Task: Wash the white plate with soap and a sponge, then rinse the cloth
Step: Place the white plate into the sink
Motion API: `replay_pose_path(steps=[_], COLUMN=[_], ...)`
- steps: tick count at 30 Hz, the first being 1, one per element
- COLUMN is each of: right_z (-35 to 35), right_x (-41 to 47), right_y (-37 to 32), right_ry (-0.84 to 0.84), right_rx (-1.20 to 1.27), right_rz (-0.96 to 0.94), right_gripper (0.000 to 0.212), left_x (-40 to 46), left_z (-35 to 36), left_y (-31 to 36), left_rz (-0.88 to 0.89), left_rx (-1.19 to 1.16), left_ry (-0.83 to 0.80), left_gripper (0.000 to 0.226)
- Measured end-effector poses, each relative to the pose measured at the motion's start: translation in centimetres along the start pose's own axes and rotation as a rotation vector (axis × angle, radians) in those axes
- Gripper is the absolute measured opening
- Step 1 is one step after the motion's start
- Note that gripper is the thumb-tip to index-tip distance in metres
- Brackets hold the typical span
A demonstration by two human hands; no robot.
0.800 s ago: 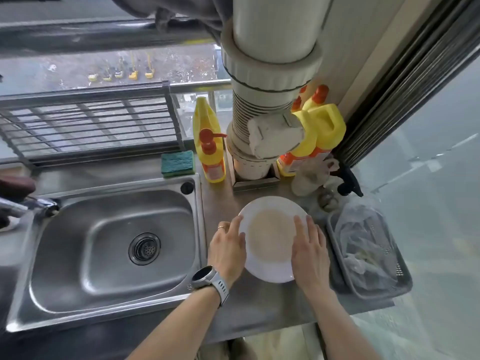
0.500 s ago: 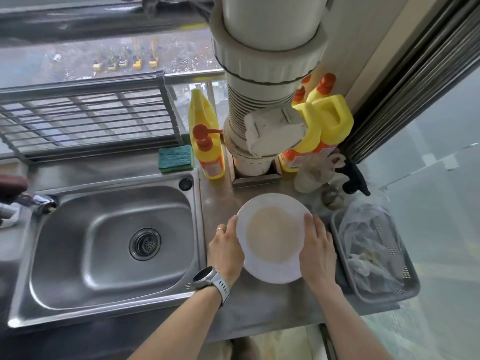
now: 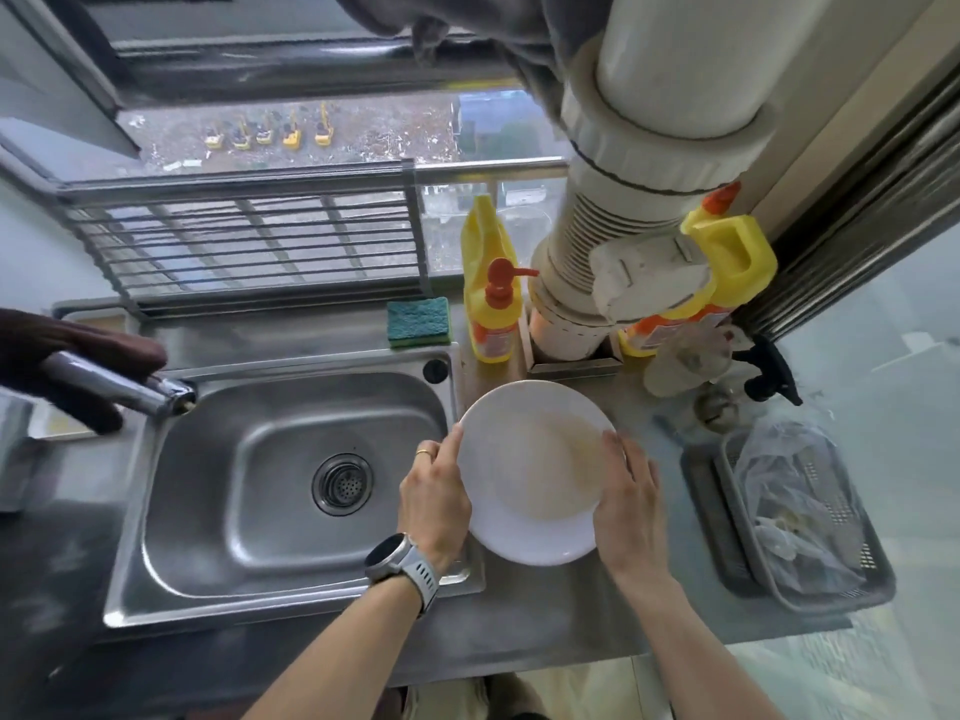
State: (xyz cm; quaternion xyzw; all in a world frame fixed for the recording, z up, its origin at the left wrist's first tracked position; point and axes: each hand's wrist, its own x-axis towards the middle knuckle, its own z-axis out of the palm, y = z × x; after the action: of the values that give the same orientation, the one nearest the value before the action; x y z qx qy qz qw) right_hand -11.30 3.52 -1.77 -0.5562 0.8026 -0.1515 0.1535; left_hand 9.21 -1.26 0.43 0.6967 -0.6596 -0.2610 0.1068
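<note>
The white plate (image 3: 535, 470), with a pale brownish smear in its middle, sits just right of the steel sink (image 3: 270, 491), tilted and lifted off the counter. My left hand (image 3: 434, 491) grips its left rim and my right hand (image 3: 628, 496) grips its right rim. A green sponge (image 3: 418, 320) lies on the ledge behind the sink. Beside it stands a yellow soap bottle (image 3: 491, 324) with an orange pump. No cloth can be made out for certain.
A chrome faucet (image 3: 124, 384) reaches in from the left over the sink corner. A thick white pipe (image 3: 597, 283) stands behind the plate, with yellow jugs (image 3: 727, 272) and a black spray nozzle (image 3: 769, 376) beside it. A grey basket (image 3: 800, 517) with plastic sits right. A metal rack (image 3: 249, 241) spans the back.
Both hands have closed on the plate's rims and raised it, tilting it slightly toward the sink. The view has shifted, bringing the faucet further into sight.
</note>
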Motion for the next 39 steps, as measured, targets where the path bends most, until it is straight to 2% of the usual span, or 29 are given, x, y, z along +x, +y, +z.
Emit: replay_pose_path(steps=[9, 17, 25, 30, 39], right_z=[6.0, 13.4, 22.3, 25.3, 27.5], right_x=[-1.4, -0.8, 1.4, 3.0, 3.8], right_y=[-11.3, -17.5, -17.8, -17.0, -16.1], right_ry=[-0.003, -0.087, -0.188, -0.227, -0.290], right_rx=[0.088, 0.090, -0.029, -0.071, -0.144], right_rz=[-0.116, -0.137, -0.059, -0.011, 0.067], right_gripper=[0.059, 0.069, 0.062, 0.066, 0.048], left_x=[0.6, 3.0, 7.4, 9.5, 10.3], left_z=[-7.2, -8.1, -4.0, -0.6, 2.5], left_y=[-11.3, -20.9, -27.3, -29.6, -30.9], left_rz=[-0.066, -0.152, -0.213, -0.224, -0.213], left_rx=[-0.049, -0.106, -0.164, -0.176, -0.227], left_ry=[0.089, 0.080, 0.015, -0.049, -0.139], left_gripper=[0.065, 0.058, 0.052, 0.052, 0.057])
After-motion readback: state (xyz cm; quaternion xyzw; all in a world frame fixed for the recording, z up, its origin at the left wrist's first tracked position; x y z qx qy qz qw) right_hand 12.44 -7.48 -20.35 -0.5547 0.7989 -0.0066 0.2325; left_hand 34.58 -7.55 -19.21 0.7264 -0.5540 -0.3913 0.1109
